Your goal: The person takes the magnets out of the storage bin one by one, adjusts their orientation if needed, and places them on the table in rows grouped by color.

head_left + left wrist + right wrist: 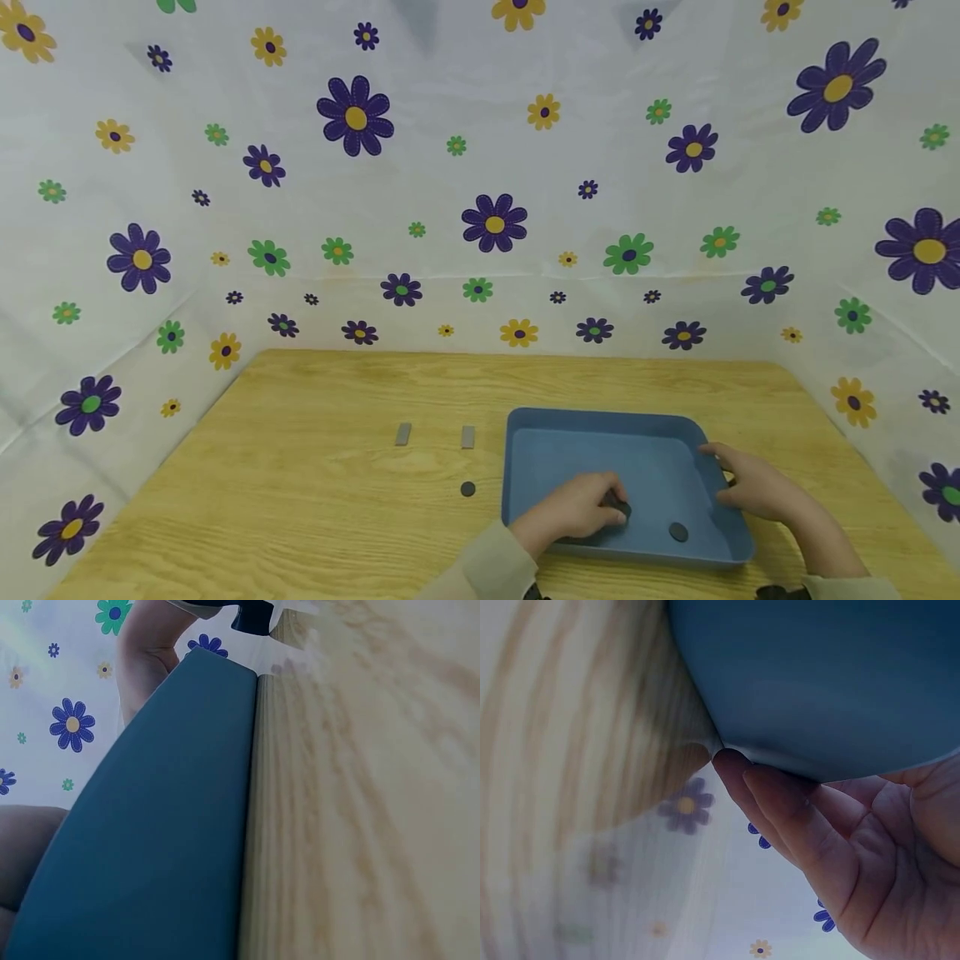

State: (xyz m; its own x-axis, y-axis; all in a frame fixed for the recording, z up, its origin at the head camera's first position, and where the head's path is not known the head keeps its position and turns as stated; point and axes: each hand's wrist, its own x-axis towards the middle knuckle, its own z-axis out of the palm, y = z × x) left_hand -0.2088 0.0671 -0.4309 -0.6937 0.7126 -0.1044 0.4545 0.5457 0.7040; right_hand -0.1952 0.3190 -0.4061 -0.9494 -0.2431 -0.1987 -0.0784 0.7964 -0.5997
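Observation:
A shallow blue tray (pixel 600 419) lies on the wooden table. Inside it, my left hand (pixel 573 507) pinches a dark round disc (pixel 618 503) between thumb and fingers, low over the tray floor. Another dark disc (pixel 678 532) is in the tray to the right of that hand. My right hand (pixel 761 490) grips the tray's right side, with fingertips over the rim; the right wrist view shows fingers (pixel 802 817) against the outside of the wall. In the left wrist view the tray wall (pixel 150 802) hides most of the left hand.
Left of the tray, a dark disc (pixel 468 489) and two small grey rectangular pieces (pixel 402 434) lie on the table (pixel 300 500). A white flowered cloth (pixel 450 183) stands as a wall around the table's back and sides.

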